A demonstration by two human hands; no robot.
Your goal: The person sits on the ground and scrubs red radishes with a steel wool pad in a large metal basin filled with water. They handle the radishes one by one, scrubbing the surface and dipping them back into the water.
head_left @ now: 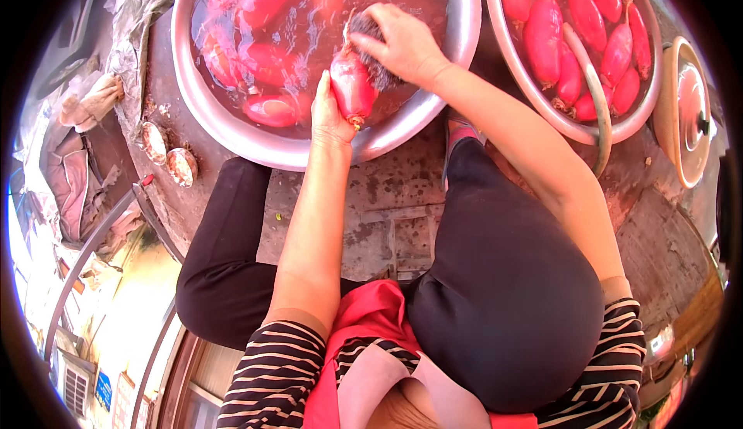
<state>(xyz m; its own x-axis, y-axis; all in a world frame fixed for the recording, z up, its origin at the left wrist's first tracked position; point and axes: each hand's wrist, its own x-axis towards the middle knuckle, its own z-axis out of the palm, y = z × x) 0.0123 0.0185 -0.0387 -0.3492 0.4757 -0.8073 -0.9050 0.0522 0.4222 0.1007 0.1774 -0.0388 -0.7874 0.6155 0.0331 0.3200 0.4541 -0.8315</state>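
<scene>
My left hand (332,114) grips a red radish (352,88) from its left side and below, its thin root pointing up. In my right hand (400,43) is a dark scouring pad (386,72), which lies against the radish's upper right side. Both hands are over the near right part of a wide metal basin (232,142). Murky reddish water fills this basin, and several red radishes (270,110) lie in it, some partly under the surface. My fingers and the pad hide part of the held radish.
Right of the basin stands a second metal basin (630,130) with several red radishes (544,40) and a hose (589,75) over its rim. A lidded pot (688,115) is beyond it. Two round, pale-faced objects (168,153) and a pair of cloth gloves (93,103) lie at the left.
</scene>
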